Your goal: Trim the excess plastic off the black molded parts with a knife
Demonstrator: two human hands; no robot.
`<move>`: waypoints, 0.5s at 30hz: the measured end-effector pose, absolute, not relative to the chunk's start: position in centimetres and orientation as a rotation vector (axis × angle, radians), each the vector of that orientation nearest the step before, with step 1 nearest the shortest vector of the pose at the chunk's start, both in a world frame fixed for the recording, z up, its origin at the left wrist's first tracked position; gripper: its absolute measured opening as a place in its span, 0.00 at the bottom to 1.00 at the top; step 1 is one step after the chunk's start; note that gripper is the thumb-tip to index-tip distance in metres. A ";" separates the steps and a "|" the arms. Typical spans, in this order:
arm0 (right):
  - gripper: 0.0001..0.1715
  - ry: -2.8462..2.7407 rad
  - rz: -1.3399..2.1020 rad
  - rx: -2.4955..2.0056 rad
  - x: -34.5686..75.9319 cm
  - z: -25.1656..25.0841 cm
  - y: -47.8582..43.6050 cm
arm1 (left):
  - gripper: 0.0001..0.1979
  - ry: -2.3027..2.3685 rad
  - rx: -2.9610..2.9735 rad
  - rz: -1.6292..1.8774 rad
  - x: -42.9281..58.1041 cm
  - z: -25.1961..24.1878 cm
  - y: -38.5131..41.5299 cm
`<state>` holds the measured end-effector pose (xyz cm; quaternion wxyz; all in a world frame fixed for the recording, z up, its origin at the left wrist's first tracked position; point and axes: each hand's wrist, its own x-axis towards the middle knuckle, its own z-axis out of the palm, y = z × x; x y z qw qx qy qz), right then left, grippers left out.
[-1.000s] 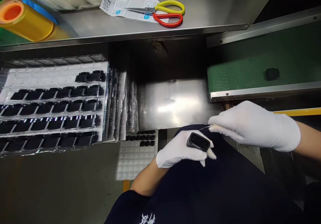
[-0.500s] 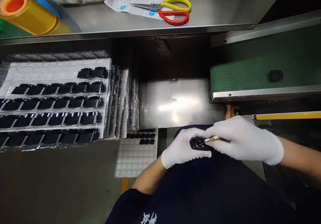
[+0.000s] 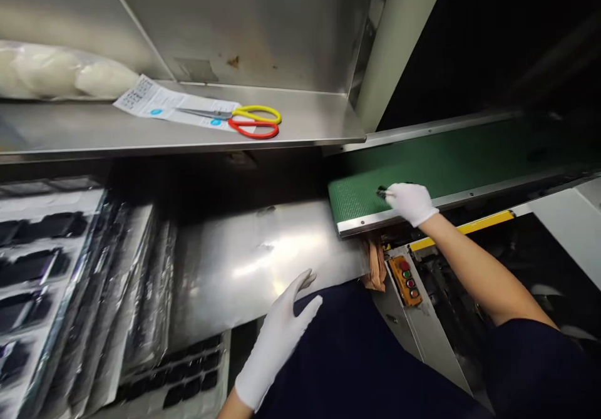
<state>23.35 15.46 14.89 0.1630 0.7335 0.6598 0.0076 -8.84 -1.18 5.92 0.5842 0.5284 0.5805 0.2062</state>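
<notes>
My right hand [image 3: 410,201], in a white glove, reaches out over the green conveyor belt [image 3: 451,165] and is closed on a small black part [image 3: 381,191] at the belt's near end. My left hand [image 3: 282,337], also gloved, hovers open with fingers stretched over the edge of the steel worktop [image 3: 253,262], holding nothing. At the left lie clear trays [image 3: 42,262] with rows of black parts. A smaller tray [image 3: 188,375] with small black pieces sits lower, near my left wrist.
A steel shelf [image 3: 188,134] above carries yellow-and-red scissors [image 3: 244,121], a printed paper slip [image 3: 154,103] and a bag of white material [image 3: 61,77]. A control box with coloured buttons [image 3: 406,278] sits under the belt's end. Dark space lies at the right.
The view swung up and right. My right hand left my lap and reached to the belt with the black part. My left hand let go of the part and opened.
</notes>
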 end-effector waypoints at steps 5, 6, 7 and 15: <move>0.23 1.452 0.148 2.416 32.9 17.4 18.9 | 0.32 1.358 1.228 0.440 -9.7 3.8 -1.5; 0.22 1.397 0.134 2.446 33.8 17.5 18.7 | 0.33 1.362 1.230 0.439 -9.7 3.4 -1.6; 0.21 1.355 0.113 2.466 34.5 17.5 18.4 | 0.33 1.366 1.231 0.445 -9.6 2.9 -1.7; 0.21 1.561 -0.096 2.446 31.9 18.7 17.3 | 0.28 1.305 1.199 0.470 -9.6 0.7 -2.1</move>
